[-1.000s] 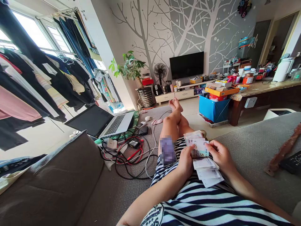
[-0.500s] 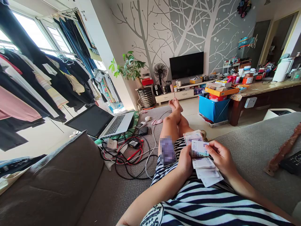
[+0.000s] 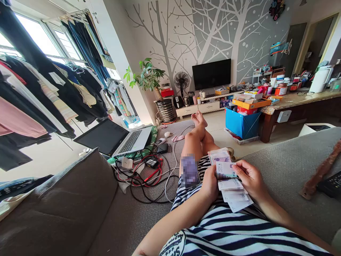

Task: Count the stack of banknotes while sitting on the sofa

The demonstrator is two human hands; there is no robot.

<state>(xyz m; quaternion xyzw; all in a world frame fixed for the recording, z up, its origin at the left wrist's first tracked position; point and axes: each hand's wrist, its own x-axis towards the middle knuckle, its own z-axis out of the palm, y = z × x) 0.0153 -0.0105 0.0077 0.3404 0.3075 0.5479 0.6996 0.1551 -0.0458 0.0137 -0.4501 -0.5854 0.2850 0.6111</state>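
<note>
Between my two hands a purple-and-white banknote (image 3: 225, 170) is held over my lap. My left hand (image 3: 210, 183) grips its left side, thumb uppermost, while my right hand (image 3: 250, 176) pinches the right edge between thumb and fingers. Below it, a fanned row of pale banknotes (image 3: 236, 196) lies overlapping on the striped clothing (image 3: 226, 231). Beyond the held note shows a further stack of banknotes (image 3: 218, 155), partly covered by it. A phone-like flat object (image 3: 190, 172), blurred over, rests on my left thigh.
Left of my legs, tangled cables (image 3: 149, 181) and an open laptop (image 3: 133, 138) lie on the grey sofa (image 3: 279, 156). A remote control (image 3: 330, 183) and a brown strip (image 3: 319, 170) are at right. Farther off stand a blue box (image 3: 241, 122) and a crowded table (image 3: 290, 101).
The held banknote has tilted slightly between my fingers, and its printed face shows differently. Both hands stay in nearly the same place; the other notes have not visibly moved.
</note>
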